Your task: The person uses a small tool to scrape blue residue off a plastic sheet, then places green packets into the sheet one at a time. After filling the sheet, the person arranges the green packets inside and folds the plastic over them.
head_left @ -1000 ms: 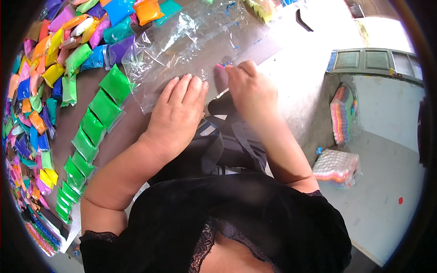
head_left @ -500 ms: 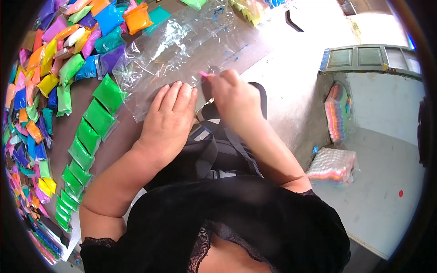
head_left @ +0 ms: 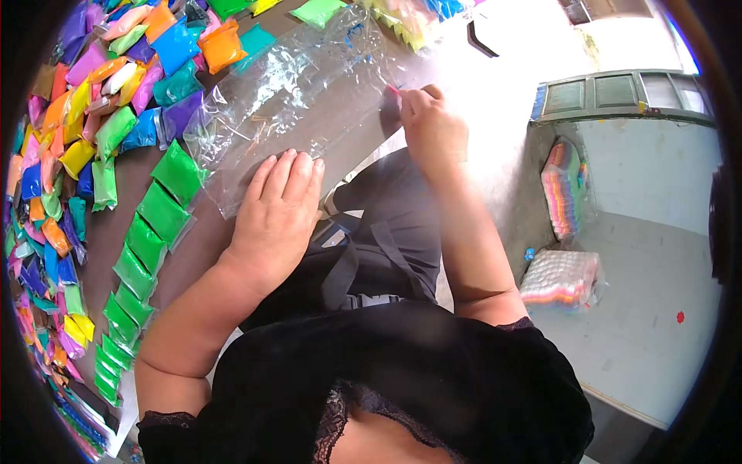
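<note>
A large clear plastic bag point(head_left: 282, 100) lies flat along the brown table. My left hand point(head_left: 277, 205) is spread on its near edge, fingers stretched out and pressing down. Toward the table's right edge, my right hand point(head_left: 435, 127) is closed around a small pink thing point(head_left: 394, 91), of which only the tip shows; its kind is hidden by the fingers. That tip is at the bag's right end. To the left of my left hand runs a row of green packets point(head_left: 162, 211), overlapping one another.
Many colourful packets point(head_left: 116, 131) are heaped along the table's left side. Past the far right corner of the bag is a stack of pale yellow packs point(head_left: 406, 27). On the floor at right are wrapped multicoloured bundles point(head_left: 563, 278). A grey-green cabinet point(head_left: 618, 97) stands behind.
My right hand has moved away from my left hand, up and to the right along the bag's near edge, with the pink thing in it. My left hand stays pressed on the bag.
</note>
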Demonstrator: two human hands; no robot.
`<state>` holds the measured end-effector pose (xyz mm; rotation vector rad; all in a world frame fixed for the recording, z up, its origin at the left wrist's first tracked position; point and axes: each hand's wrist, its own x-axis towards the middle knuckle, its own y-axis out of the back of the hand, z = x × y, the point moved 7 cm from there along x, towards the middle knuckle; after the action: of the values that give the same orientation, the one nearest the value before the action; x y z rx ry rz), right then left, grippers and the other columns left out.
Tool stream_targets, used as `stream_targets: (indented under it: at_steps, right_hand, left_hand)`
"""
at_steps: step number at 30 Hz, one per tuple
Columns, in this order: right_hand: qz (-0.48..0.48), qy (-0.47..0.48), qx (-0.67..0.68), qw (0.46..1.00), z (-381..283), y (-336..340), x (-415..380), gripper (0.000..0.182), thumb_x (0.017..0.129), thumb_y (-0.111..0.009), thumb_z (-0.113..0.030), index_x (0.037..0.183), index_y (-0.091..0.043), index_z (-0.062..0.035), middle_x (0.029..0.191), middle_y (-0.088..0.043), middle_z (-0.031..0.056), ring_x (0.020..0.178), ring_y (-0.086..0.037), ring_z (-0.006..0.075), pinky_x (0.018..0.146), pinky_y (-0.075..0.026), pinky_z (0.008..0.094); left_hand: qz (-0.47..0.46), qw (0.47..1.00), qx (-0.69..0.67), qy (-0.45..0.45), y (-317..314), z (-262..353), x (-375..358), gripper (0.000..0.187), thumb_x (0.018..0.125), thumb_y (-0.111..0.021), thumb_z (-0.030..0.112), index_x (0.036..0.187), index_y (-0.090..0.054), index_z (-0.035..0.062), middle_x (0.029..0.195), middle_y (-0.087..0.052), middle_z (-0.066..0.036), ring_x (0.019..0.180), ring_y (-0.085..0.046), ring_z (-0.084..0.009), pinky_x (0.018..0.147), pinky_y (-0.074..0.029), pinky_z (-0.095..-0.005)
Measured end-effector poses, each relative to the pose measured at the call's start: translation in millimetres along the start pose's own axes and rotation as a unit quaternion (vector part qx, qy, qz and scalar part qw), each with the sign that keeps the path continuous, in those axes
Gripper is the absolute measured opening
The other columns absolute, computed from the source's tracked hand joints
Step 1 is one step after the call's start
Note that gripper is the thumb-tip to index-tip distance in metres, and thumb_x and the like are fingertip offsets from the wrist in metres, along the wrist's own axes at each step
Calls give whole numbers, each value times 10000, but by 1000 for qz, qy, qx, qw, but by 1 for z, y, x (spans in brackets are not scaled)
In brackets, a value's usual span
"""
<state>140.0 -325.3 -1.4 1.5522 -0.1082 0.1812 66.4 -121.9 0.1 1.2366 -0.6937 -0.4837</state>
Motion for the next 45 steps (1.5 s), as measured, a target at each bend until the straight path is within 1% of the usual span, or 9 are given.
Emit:
stream_targets:
  at_steps: [3, 4, 8, 13, 16, 24, 27, 42, 45]
  right_hand:
    - [56, 20, 24, 998, -12, 6, -8, 109, 943, -586, -198, 999, -655, -134, 980, -612, 92, 742, -677, 277, 650, -583, 415]
    - [57, 116, 41, 991, -30, 4, -12, 103, 942, -595, -200, 996, -656, -137, 950, -612, 83, 756, -680, 284, 647, -582, 416]
    - [21, -41, 24, 999, 7, -3, -3, 112, 950, -588, -203, 1003, -662, -137, 917, -622, 92, 780, -677, 293, 667, -581, 413]
    - [74, -14, 91, 993, -13, 27, -18, 126, 919, -627, -144, 1017, -705, -138, 968, -660, 46, 770, -686, 277, 654, -570, 386]
    - [8, 144, 123, 982, -75, 19, -47, 139, 886, -638, -172, 1023, -663, -164, 969, -598, 80, 739, -675, 263, 618, -571, 396]
    - [49, 39, 15, 998, -34, 24, -28, 90, 875, -650, -186, 947, -690, -151, 925, -602, 33, 773, -672, 223, 611, -564, 374]
    - [39, 154, 114, 981, -76, 27, -46, 73, 893, -636, -197, 923, -674, -142, 909, -583, 62, 738, -674, 256, 593, -554, 395]
    - [5, 96, 85, 992, -61, 20, -40, 90, 863, -633, -162, 943, -641, -120, 886, -558, 55, 720, -661, 248, 613, -553, 377]
    - [45, 187, 103, 976, -86, 33, -55, 129, 861, -638, -169, 976, -654, -110, 904, -561, 57, 727, -668, 235, 607, -561, 363]
  left_hand:
    - [2, 1000, 18, 2, -3, 0, 1, 659, 793, -771, 243, 1363, -540, 7, 1360, -509, -147, 1331, -443, -297, 1159, -342, -446]
    - [3, 1000, 19, 1, -3, 0, 1, 665, 793, -771, 249, 1366, -537, 7, 1361, -508, -147, 1330, -443, -296, 1161, -338, -445]
    - [1, 1000, 14, -4, -1, -1, 0, 678, 792, -772, 260, 1374, -530, 8, 1364, -507, -148, 1332, -443, -293, 1166, -332, -443]
    - [0, 1000, 18, 2, -3, 0, 1, 673, 794, -767, 247, 1372, -527, 2, 1361, -507, -152, 1334, -443, -299, 1165, -334, -443]
    - [-4, 1000, 18, 3, -1, -1, 1, 667, 796, -761, 243, 1370, -526, -2, 1360, -508, -154, 1334, -445, -302, 1166, -332, -441]
    - [-5, 999, 32, -7, -3, -1, 1, 651, 793, -756, 229, 1354, -530, -10, 1360, -504, -157, 1331, -450, -310, 1163, -334, -441]
    - [3, 1000, 28, -6, -5, -1, -1, 654, 792, -757, 226, 1356, -526, -11, 1356, -506, -158, 1328, -454, -311, 1161, -336, -443]
    - [1, 1000, 7, -4, -2, -2, 0, 669, 785, -765, 219, 1362, -516, -11, 1355, -499, -159, 1330, -451, -314, 1162, -335, -450]
    - [2, 1000, 11, 0, -4, -1, 0, 669, 784, -766, 217, 1361, -516, -11, 1362, -494, -155, 1330, -450, -312, 1164, -335, -446]
